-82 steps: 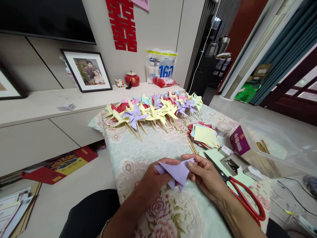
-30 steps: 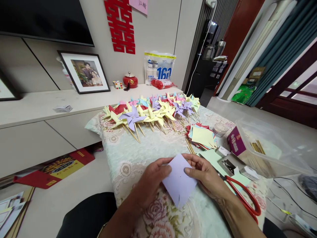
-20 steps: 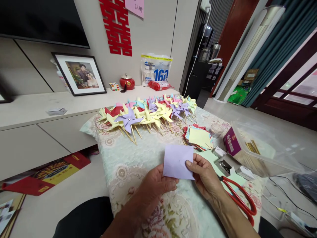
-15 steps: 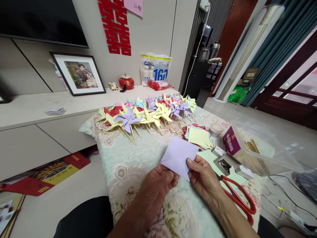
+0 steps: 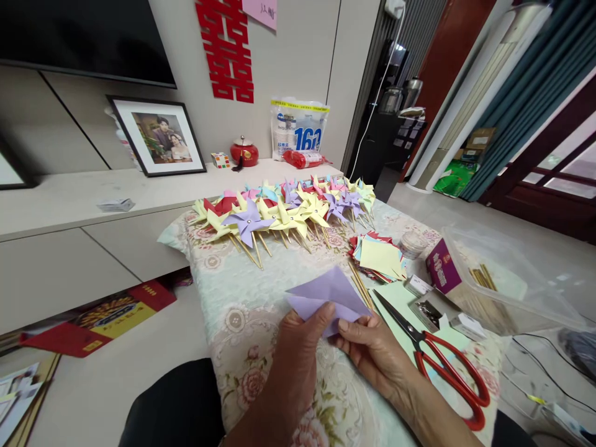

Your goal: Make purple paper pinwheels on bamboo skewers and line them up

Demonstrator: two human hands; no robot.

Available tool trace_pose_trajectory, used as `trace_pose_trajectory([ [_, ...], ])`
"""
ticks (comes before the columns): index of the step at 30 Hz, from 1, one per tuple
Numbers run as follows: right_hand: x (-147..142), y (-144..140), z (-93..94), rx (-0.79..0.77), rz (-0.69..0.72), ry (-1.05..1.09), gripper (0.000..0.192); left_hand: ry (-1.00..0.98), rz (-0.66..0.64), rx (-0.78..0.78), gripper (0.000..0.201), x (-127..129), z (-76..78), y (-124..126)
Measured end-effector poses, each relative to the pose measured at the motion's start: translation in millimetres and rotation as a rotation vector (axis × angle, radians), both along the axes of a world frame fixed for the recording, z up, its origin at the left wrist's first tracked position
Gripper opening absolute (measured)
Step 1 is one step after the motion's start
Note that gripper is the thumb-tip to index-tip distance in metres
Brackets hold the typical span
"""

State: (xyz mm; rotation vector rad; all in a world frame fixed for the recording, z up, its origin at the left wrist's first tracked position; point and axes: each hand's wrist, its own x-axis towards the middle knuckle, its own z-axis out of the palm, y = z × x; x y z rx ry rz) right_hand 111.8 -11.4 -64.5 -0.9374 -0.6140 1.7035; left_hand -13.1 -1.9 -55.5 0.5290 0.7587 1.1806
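Note:
A purple sheet of paper (image 5: 333,290) is held above the table between both hands, its near corners bent up and slit from the edge. My left hand (image 5: 302,347) pinches its left near part, thumb on top. My right hand (image 5: 372,347) grips the near right corner between thumb and fingers. To the right lie scissors with red handles (image 5: 447,366), blades apart, on green paper (image 5: 395,304). Thin wooden sticks (image 5: 361,285) lie just beyond the purple paper. Farther back, finished paper pinwheels (image 5: 279,214) on sticks are spread in rows.
A stack of coloured paper squares (image 5: 382,257) lies right of centre, near a small round tub (image 5: 412,244). A small box of dark pieces (image 5: 428,310) and a clear plastic bin (image 5: 512,292) holding sticks stand at right. Behind is a white cabinet (image 5: 153,192).
The purple paper has turned and its near edge is now bent up. My left thumb has moved onto it, and the scissors and sticks show more fully.

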Motion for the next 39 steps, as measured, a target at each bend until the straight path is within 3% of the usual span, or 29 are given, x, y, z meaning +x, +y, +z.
trace_pose_trajectory([
  [4,16.9,4.3,-1.4,0.096,-0.136,-0.179,0.03,0.083,0.082,0.01,0.03,-13.6,-3.5,13.7],
  [7,30.0,6.3,-1.4,0.228,-0.341,-0.301,0.03,0.164,0.048,0.011,0.03,-25.8,-7.3,20.4],
  [10,34.2,1.8,0.1,0.447,-0.394,-0.451,0.017,0.225,-0.06,0.001,0.025,-32.6,-10.6,21.8],
  [14,30.1,-4.3,5.6,0.759,-0.209,-0.748,0.014,0.257,-0.156,-0.011,0.023,-34.8,-14.4,20.3],
  [17,27.0,-1.8,7.8,0.86,-0.053,-0.948,0.021,0.244,-0.158,-0.011,0.026,-35.2,-17.6,20.3],
  [24,26.6,3.6,-1.0,1.034,-0.008,-1.134,0.026,0.23,-0.135,-0.003,0.025,-35.9,-17.5,21.0],
  [32,28.2,1.4,-1.6,1.105,0.051,-1.181,0.019,0.284,-0.151,-0.004,0.023,-36.2,-14.6,18.6],
  [39,25.4,-2.0,2.8,1.045,0.095,-1.143,0.011,0.43,-0.121,0.018,0.019,-30.0,-5.6,16.2],
])
